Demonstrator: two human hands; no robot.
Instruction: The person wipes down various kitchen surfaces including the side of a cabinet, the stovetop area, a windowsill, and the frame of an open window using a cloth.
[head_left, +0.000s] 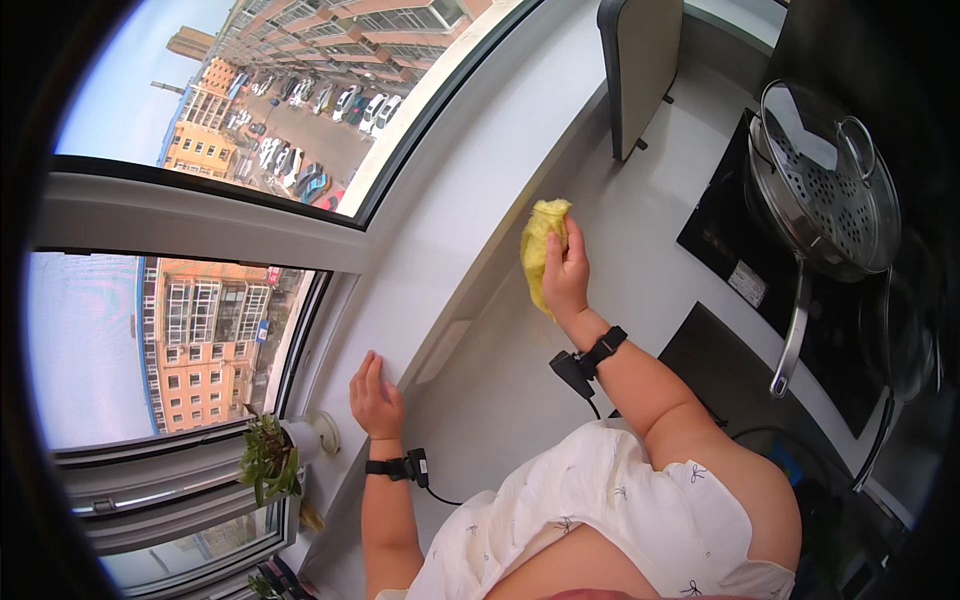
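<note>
A yellow fluffy cleaning cloth (541, 251) is gripped in my right hand (566, 277), bunched between thumb and fingers above the pale countertop (517, 360), near its back wall. My left hand (376, 397) rests with its fingers together on the white windowsill (420, 292), holding nothing. Each wrist wears a black strap with a small black device and a cable.
A steamer pan with a glass lid (829, 180) stands on the black cooktop (727, 232) at the right. A framed board (641, 75) stands upright at the back. A potted plant (270, 457) sits by the window, left of my left hand. A wall socket strip (444, 349) lies below the sill.
</note>
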